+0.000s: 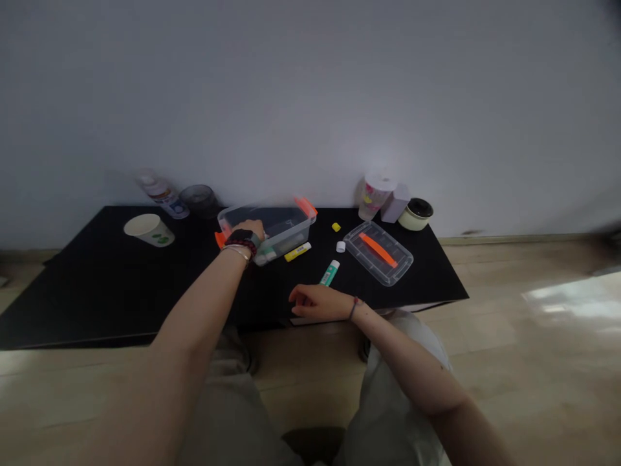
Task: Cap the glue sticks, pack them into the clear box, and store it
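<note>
My left hand [251,228] reaches down into a clear plastic box [297,238] with orange latches, and its fingers are hidden inside. A green-and-white item lies in the box, seen blurred through the front wall. My right hand [317,302] rests at the table's front edge, fingers loosely bent and apart, with nothing visible in them. Just behind it lies a green glue stick [330,272] with a white end. A yellow glue stick [297,252] lies against the box front. Near the clear lid [403,265] with its orange handle [378,250] are a white cap [340,246] and a yellow cap [336,227].
On the black table [121,285], a paper cup [150,231] lies tilted at the left. Behind it are a spray bottle [163,196] and a dark round container [200,200]. A patterned cup [374,196], a pale box [395,203] and a cream pot [415,215] stand back right, near the wall.
</note>
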### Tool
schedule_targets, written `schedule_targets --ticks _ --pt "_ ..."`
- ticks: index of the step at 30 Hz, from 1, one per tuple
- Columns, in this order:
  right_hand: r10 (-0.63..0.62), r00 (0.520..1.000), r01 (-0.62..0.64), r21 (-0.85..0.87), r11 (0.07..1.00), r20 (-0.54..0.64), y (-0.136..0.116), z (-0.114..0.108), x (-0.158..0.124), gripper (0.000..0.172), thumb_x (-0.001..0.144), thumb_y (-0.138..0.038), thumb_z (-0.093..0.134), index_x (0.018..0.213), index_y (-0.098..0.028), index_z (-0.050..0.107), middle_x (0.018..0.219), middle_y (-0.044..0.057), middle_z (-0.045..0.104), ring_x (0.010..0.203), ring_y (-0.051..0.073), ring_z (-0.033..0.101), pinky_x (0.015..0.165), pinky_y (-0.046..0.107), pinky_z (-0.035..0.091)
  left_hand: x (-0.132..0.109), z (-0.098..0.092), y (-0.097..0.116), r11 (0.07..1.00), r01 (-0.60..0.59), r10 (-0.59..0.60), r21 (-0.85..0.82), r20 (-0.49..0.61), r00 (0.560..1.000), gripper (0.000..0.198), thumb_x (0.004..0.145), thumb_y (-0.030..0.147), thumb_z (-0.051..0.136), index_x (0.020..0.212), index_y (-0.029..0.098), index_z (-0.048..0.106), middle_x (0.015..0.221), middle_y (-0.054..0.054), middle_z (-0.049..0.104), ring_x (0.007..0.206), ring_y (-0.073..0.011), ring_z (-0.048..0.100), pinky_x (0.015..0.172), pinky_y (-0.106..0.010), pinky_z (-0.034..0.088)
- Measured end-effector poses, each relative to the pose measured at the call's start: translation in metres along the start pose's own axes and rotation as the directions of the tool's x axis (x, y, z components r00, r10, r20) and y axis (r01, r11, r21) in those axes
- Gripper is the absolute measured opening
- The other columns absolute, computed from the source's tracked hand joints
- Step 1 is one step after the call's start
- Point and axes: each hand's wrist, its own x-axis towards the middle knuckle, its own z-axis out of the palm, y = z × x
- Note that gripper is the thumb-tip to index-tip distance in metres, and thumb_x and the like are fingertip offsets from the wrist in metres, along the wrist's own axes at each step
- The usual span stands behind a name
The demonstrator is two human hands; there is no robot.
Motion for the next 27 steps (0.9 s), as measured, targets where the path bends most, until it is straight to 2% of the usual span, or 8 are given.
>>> schedule_targets --ticks 3,5,10,14,17,22,25,27 --pt "-0.006 1.000 0.006 -0.013 1.000 0.000 0.000 0.001 0.000 0.022 0.090 -0.025 0.064 0.110 -0.016 0.062 0.091 0.001 0.067 0.075 0.012 0.059 0.069 0.023 0.046 -0.002 0.001 0.003 0.950 0.158 -0.165 0.270 0.005 0.986 0.044 0.056 0.030 0.088 0.050 0.020 0.045 0.065 -0.010 0.064 0.117 -0.0397 0.061 0.103 -0.056 0.041" --pt "-0.010 1.000 0.010 -0.018 1.000 0.000 0.001 0.001 0.000 0.021 0.090 -0.025 0.064 0.109 -0.016 0.063 0.091 0.001 0.067 0.075 0.011 0.059 0.069 0.023 0.045 -0.004 0.000 0.008 0.905 0.174 -0.204 0.389 0.037 0.978 0.038 0.059 0.030 0.086 0.053 0.018 0.050 0.066 -0.011 0.064 0.117 -0.0400 0.060 0.105 -0.058 0.039" --pt "0.029 0.998 -0.035 -0.107 0.994 -0.064 0.010 -0.009 -0.003 0.017 0.090 -0.025 0.064 0.105 -0.017 0.064 0.091 0.003 0.069 0.078 0.013 0.062 0.071 0.024 0.045 -0.012 -0.008 0.031 0.742 0.010 -0.155 0.671 0.158 0.975 0.020 0.068 0.025 0.080 0.076 0.012 0.067 0.083 -0.014 0.071 0.109 -0.0369 0.063 0.099 -0.052 0.045" --pt "0.216 0.935 -0.296 -0.282 0.913 -0.282 0.022 -0.029 -0.008 0.019 0.093 -0.029 0.058 0.109 -0.020 0.064 0.099 0.005 0.072 0.090 0.019 0.066 0.076 0.027 0.044 -0.039 -0.009 0.051 0.807 -0.125 0.077 0.577 0.108 0.991 0.027 0.084 0.025 0.062 0.108 0.016 0.067 0.108 -0.012 0.070 0.105 -0.0271 0.064 0.095 -0.040 0.047" --pt "0.318 0.887 -0.434 -0.366 0.823 -0.335 0.033 -0.042 -0.008 0.029 0.094 -0.032 0.053 0.121 -0.025 0.060 0.103 0.006 0.072 0.096 0.024 0.068 0.079 0.031 0.046 -0.081 -0.003 0.056 0.920 -0.235 0.213 0.313 0.103 0.972 0.028 0.086 0.031 0.057 0.107 0.016 0.067 0.098 -0.009 0.071 0.090 -0.0211 0.066 0.080 -0.033 0.051" --pt "0.452 0.860 -0.510 -0.399 0.762 -0.236 0.053 -0.040 0.001 0.048 0.097 -0.046 0.048 0.142 -0.032 0.047 0.111 0.009 0.071 0.086 0.023 0.071 0.079 0.033 0.049 -0.150 0.013 0.041 0.978 -0.199 0.169 0.060 0.325 0.930 0.030 0.081 0.039 0.061 0.101 0.017 0.067 0.093 -0.008 0.072 0.084 -0.0215 0.066 0.076 -0.034 0.053" --pt "0.510 0.847 -0.526 -0.365 0.768 -0.149 0.062 -0.030 0.009 0.051 0.097 -0.055 0.045 0.141 -0.030 0.049 0.106 0.008 0.072 0.068 0.019 0.070 0.076 0.032 0.050 -0.166 0.022 0.025 0.986 -0.137 0.091 0.096 0.375 0.922 0.029 0.080 0.040 0.061 0.099 0.019 0.068 0.092 -0.007 0.072 0.083 -0.0220 0.067 0.078 -0.036 0.052" --pt "0.510 0.844 -0.532 -0.386 0.754 -0.165 0.064 -0.026 0.013 0.048 0.095 -0.056 0.049 0.133 -0.028 0.055 0.108 0.010 0.072 0.080 0.022 0.072 0.078 0.033 0.050 -0.168 0.026 0.016 0.986 -0.102 0.040 0.134 0.402 0.915 0.030 0.079 0.040 0.062 0.099 0.019 0.069 0.092 -0.007 0.072 0.082 -0.0224 0.066 0.081 -0.037 0.052"
